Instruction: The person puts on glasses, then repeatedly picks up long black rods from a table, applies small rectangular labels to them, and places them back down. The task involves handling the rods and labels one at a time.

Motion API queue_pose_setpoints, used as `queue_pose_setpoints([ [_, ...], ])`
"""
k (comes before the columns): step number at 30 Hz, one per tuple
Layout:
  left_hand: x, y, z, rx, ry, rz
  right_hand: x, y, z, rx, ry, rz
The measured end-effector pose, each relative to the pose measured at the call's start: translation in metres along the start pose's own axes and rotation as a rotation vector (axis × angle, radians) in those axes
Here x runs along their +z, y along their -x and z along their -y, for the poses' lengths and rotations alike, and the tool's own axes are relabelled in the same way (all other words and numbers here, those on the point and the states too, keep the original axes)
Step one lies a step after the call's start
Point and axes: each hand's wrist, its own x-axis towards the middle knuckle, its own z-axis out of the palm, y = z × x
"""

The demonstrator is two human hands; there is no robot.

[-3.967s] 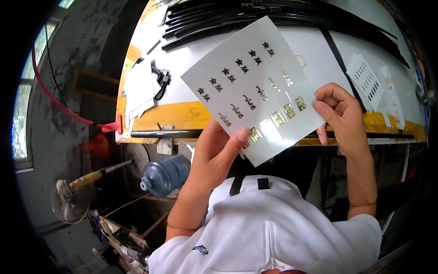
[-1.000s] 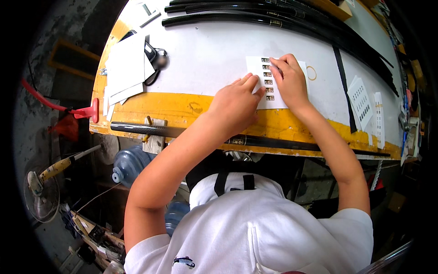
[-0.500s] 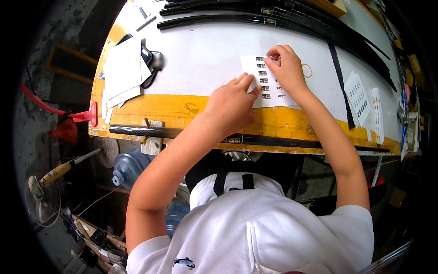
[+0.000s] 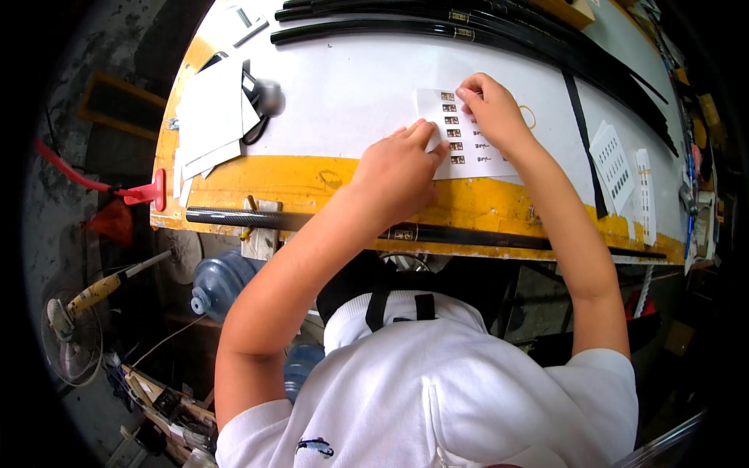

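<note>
A white sheet of labels (image 4: pixel 498 168) lies on the table in front of me, with a column of small dark-and-gold labels and a column of small black markings. My left hand (image 4: pixel 399 162) rests on the sheet's left side, fingers stretched out and thumb apart beside the label column. At the upper right of the sheet, my right hand (image 4: pixel 493 113) has thumb and forefinger pinched together beside the top label; whatever they hold is too small to make out. A glossy black tapered rod (image 4: pixel 449 235) with a gold marking lies along the table's front edge, passing beneath my forearms.
Several black rods (image 4: pixel 351 31) lie across the back. White papers (image 4: pixel 211 109) overlap a dark object at left. A rubber band (image 4: pixel 529 117), a black strip (image 4: pixel 581 140) and more label sheets (image 4: pixel 612 168) are to the right. A fan (image 4: pixel 72 339) stands lower left.
My right hand's pinched fingertips have shifted slightly up and right, away from the top label. The left hand stays on the sheet. The whole view has shifted slightly.
</note>
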Motion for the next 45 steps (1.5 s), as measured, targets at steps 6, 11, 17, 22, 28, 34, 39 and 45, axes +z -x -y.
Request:
queue_pose_setpoints([
  [6,0.001,0.000,-0.002,-0.018,-0.002,0.001,-0.013,0.019,0.033,0.058,-0.526,0.166],
  [11,0.000,-0.002,-0.003,-0.043,0.024,-0.010,-0.030,0.061,0.069,-0.092,-0.546,0.197],
  [17,-0.011,0.014,0.007,-0.106,0.272,-0.416,-0.052,0.124,0.094,-0.164,-0.654,0.271],
  [22,-0.056,0.062,-0.047,-0.245,1.185,-0.412,-0.057,0.175,0.085,-0.173,-0.670,0.273],
  [28,-0.028,0.108,-0.075,-0.259,1.303,-0.279,-0.036,0.214,0.081,-0.229,-0.697,0.327],
  [34,0.002,0.140,-0.085,-0.343,1.488,-0.398,-0.008,0.235,0.062,-0.071,-0.707,0.254],
  [39,0.016,0.160,-0.083,-0.378,1.533,-0.414,0.020,0.250,0.049,0.071,-0.819,0.203],
  [45,0.026,0.172,-0.075,-0.358,1.528,-0.450,0.045,0.260,0.046,0.171,-0.873,0.226],
])
